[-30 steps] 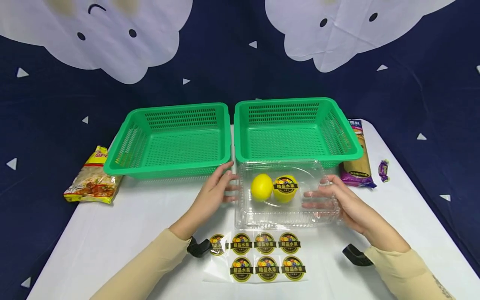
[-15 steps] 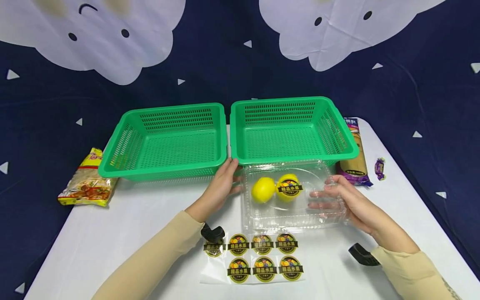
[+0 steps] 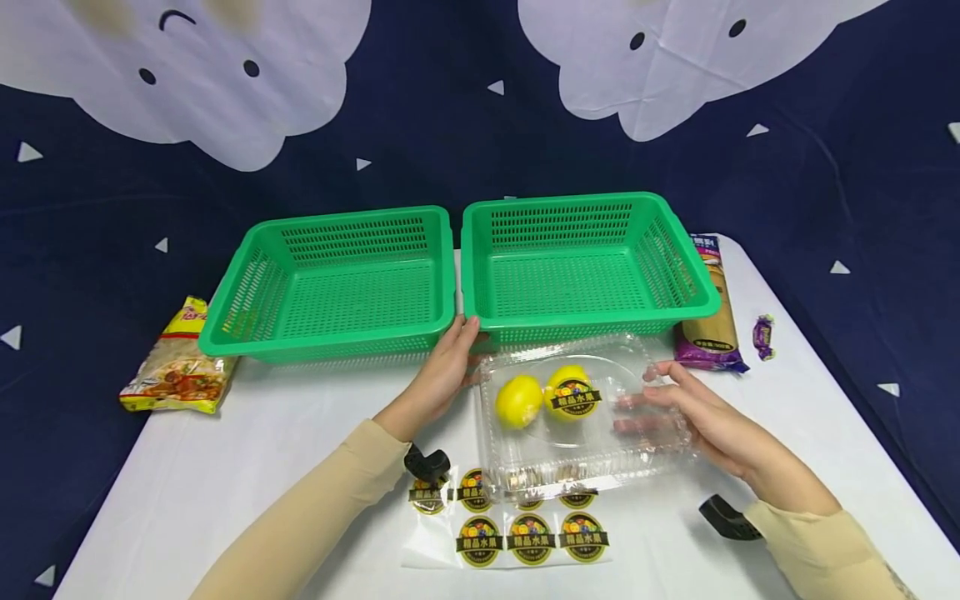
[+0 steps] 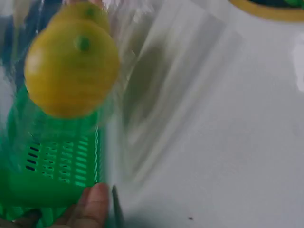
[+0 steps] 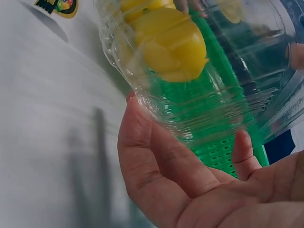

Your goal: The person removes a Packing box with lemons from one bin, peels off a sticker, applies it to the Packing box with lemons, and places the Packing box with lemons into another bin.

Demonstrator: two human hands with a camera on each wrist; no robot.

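A clear plastic clamshell box [image 3: 592,442] holds two yellow lemons, a left lemon [image 3: 519,402] and a right lemon [image 3: 567,377]. One round black-and-gold label [image 3: 576,400] overlaps the right lemon. My right hand [image 3: 712,425] grips the box by its right end, thumb above and fingers showing through the plastic from below; the right wrist view shows the fingers curled at the ridged edge [image 5: 142,102]. The box tilts, its near edge lower, over part of a label sheet [image 3: 431,546]. At the left end, my left hand [image 3: 435,375] lies close to the box, fingers loosely extended.
Behind the box stand a left green basket [image 3: 330,342] and a right green basket [image 3: 592,318]. A yellow food packet [image 3: 176,367] lies far left, a purple-ended packet [image 3: 712,333] at right, and a wrapped candy [image 3: 763,337] beyond it.
My left hand has moved right and up, to the gap between the baskets. The box has come nearer, tilted, and now overlaps the upper row of labels; the lemons have shifted inside.
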